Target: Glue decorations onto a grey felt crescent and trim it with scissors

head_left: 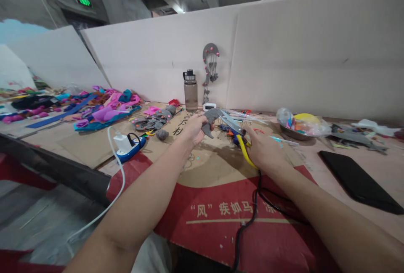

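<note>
My left hand pinches a curved grey felt piece above the cardboard sheet. Scissors with yellow handles are in my right hand, their blades pointing left at the upper right edge of the felt. Whether the blades are apart or closed on the felt I cannot make out. Below the scissors lies a small cluster of blue and dark items, partly hidden by my right hand. Left of my left hand sit a ball of grey yarn and a pile of grey felt pieces with pink dots.
A bottle stands by the white partition, where a grey crescent hanging ornament is fixed. Colourful fabric scraps and a power strip lie left. A bowl and a black phone are right. A black cord crosses the cardboard.
</note>
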Motion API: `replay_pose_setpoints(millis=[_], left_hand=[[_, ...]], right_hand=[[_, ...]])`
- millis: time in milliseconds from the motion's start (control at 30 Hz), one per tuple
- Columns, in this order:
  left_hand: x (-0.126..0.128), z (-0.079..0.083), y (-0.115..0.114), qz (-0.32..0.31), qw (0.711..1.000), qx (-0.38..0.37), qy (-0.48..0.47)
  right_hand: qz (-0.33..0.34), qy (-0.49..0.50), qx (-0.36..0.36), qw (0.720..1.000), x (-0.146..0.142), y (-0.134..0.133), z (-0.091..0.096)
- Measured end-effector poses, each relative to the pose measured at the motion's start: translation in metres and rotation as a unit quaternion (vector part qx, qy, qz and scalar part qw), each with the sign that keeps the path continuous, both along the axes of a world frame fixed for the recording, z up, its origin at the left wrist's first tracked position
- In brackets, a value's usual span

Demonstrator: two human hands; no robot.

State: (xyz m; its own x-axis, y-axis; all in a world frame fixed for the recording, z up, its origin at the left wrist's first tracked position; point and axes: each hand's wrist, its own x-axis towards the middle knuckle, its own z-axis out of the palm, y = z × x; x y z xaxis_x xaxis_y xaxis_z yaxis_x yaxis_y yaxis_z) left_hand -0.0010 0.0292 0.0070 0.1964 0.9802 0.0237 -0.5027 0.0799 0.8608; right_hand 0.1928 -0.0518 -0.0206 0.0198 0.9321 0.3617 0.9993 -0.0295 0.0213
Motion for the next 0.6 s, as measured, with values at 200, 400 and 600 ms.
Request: replay_pose_setpoints(millis=[200,400,600], left_hand=[[0.0015,0.0018,-0.0053,-0.021,0.999,-0.03,-0.035],[-0.0001,-0.0007,-0.0022,-0.059,0.994,-0.058,-0.074],[0.0018,-0.0004,-0.0042,-0.069,0.992,-0.055,-0.086]], right_hand=[[-0.013,-0.036,-0.013,0.999,0.0005,-0.0031,0.0065],[-0.014,-0.042,-0.008,0.999,-0.0001,-0.0038,0.0057],[-0.006,-0.038,-0.016,0.999,0.0005,-0.0037,0.0057]])
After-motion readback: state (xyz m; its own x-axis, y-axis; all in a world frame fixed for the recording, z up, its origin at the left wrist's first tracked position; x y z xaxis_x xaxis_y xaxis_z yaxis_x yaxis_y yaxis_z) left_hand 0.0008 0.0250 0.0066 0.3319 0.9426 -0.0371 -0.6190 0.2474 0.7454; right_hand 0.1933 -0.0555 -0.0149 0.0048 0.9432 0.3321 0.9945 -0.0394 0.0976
